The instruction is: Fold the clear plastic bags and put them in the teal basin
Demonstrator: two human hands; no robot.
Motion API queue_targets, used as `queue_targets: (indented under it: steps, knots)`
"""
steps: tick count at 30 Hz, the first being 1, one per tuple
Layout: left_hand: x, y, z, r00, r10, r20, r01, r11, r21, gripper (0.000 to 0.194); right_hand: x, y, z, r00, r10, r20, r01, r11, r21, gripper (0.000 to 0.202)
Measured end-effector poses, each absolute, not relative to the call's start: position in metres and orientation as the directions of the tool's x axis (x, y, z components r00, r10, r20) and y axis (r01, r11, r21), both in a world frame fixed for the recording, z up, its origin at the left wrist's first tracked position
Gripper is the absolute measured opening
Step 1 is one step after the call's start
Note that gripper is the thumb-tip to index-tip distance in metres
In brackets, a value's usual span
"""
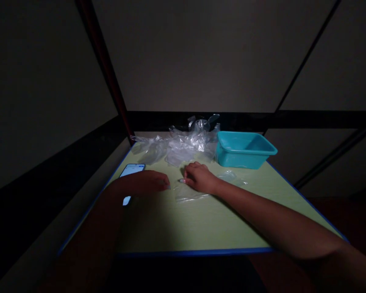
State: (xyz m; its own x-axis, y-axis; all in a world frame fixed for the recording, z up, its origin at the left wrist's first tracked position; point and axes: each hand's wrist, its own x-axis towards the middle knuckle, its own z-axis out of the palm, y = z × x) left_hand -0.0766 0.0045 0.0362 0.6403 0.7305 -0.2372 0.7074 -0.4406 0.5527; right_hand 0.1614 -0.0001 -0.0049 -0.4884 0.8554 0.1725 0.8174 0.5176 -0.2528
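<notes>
My right hand [199,178] rests on a clear plastic bag [190,196] lying flat at the middle of the table. Its fingers are curled, with thumb and forefinger pinched at the bag's left part. To the left, apart from the bag, my left hand [152,181] hovers low over the table with its fingers bent together. Nothing shows in it, though the light is dim. Below the left wrist lies a phone [133,168] with a lit screen, partly covered by that forearm.
A crumpled heap of clear plastic bags [183,146] lies along the table's back edge. At the back right stands a turquoise plastic basin [242,158]. The pale green table [201,232] has a blue rim, and a wall rises behind it.
</notes>
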Motion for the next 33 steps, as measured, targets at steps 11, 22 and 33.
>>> queue_targets:
  steps: [11, 22, 33]
  knots:
    - [-0.070, -0.001, 0.042, 0.710, 0.601, -0.367, 0.698, -0.535, 0.475, 0.043, 0.162, -0.009, -0.010, -0.503, 0.819, 0.276, 0.808, 0.559, -0.186, 0.034]
    - [-0.055, -0.020, 0.048, 0.597, 0.605, -0.526, 0.799, -0.509, 0.322, 0.067, 0.160, -0.031, -0.006, -0.643, 0.748, 0.165, 0.742, 0.662, -0.108, 0.057]
    - [-0.073, -0.020, 0.035, 0.535, 0.759, -0.371, 0.844, -0.471, 0.255, 0.064, 0.195, -0.064, -0.013, -0.622, 0.783, -0.011, 0.770, 0.609, -0.192, 0.064]
